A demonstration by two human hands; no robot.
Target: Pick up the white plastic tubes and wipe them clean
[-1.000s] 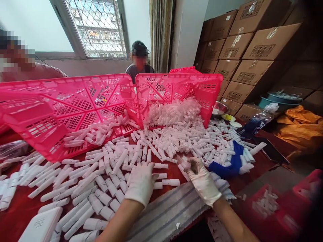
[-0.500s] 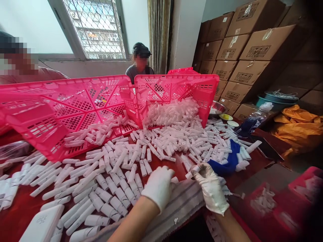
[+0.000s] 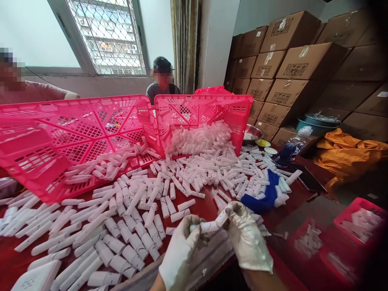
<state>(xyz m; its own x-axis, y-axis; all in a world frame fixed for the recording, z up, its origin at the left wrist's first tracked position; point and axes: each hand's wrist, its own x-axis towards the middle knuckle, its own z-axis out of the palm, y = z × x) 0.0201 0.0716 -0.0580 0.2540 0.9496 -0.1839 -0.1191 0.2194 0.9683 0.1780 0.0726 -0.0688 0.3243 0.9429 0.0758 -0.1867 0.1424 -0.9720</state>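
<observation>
White fabric gloves cover both of my hands. My left hand [image 3: 181, 248] is closed on a slim white tube [image 3: 209, 227] that points right. A wider short white tube [image 3: 222, 218] is pinched in my right hand [image 3: 249, 238]. The two tubes meet end to end or nearly so; whether one has entered the other I cannot tell. Below my hands lies a grey striped cloth [image 3: 214, 252] at the table edge. Many joined white tubes with dark marks [image 3: 121, 242] lie left of my left hand. Shorter white tubes [image 3: 212, 169] are heaped beyond both hands.
Tipped pink baskets [image 3: 100, 117] stand at the back with tubes spilling out. A blue cloth [image 3: 263, 194], a bottle [image 3: 292, 145] and an orange bag [image 3: 345, 149] are to the right. Pink bins [image 3: 360, 218] sit lower right. Two people face me beyond the baskets.
My left hand has turned over and now grips a slim tube, its end brought up to the tube in my right hand. The view has shifted slightly.
</observation>
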